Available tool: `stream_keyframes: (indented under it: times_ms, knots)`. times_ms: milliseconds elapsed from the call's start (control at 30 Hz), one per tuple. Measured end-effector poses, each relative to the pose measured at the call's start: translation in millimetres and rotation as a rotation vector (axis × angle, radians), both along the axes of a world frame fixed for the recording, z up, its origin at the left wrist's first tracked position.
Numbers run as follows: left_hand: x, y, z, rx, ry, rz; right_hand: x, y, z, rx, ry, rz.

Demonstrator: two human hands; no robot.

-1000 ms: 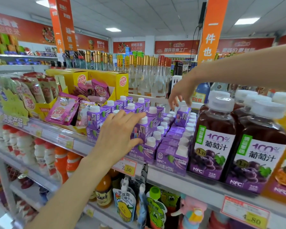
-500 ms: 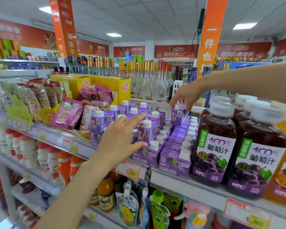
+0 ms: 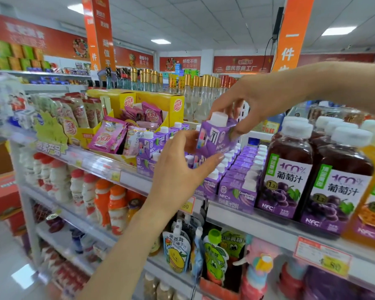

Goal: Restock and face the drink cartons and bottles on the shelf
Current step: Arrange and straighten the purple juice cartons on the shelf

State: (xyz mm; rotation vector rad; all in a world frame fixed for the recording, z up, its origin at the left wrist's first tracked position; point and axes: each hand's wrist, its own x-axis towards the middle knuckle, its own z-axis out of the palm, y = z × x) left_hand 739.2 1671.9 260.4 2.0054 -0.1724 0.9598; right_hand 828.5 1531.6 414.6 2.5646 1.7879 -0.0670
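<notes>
Two bare forearms in view, no sleeves visible on either up to the frame edge. Left hand: no rings, no watch, no wristband; nails short with a pale glossy finish, one catching light at a fingertip. Right hand: also bare, no jewellery or strap at the wrist; nails not clearly readable, slight blur. No gloves, no markings on either arm.

**A grocery shop aisle**

Tiered white metal shelves carry rows of purple drink cartons and dark grape-juice bottles, yellow price tags line the shelf edges, and orange hanging banners hang under ceiling lights.
</notes>
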Motion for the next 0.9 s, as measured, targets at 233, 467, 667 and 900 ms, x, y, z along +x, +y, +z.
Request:
stream_keyframes:
  times_ms: [233, 467, 667, 900]
  knots:
    - [-22, 11, -11, -0.364, -0.005, -0.168, -39, 3, -37, 0.392, 0.047, -0.051]
    - [-46, 15, -24, -0.652, -0.040, -0.358, -62, 2, -82, 0.761, 0.475, -0.091]
    - [-59, 14, -37, -0.761, 0.045, -0.370, -68, 2, -111, 0.868, 0.730, -0.063]
    - [-69, 16, -47, -0.777, 0.084, -0.337, -64, 6, -144, 1.023, 0.901, -0.056]
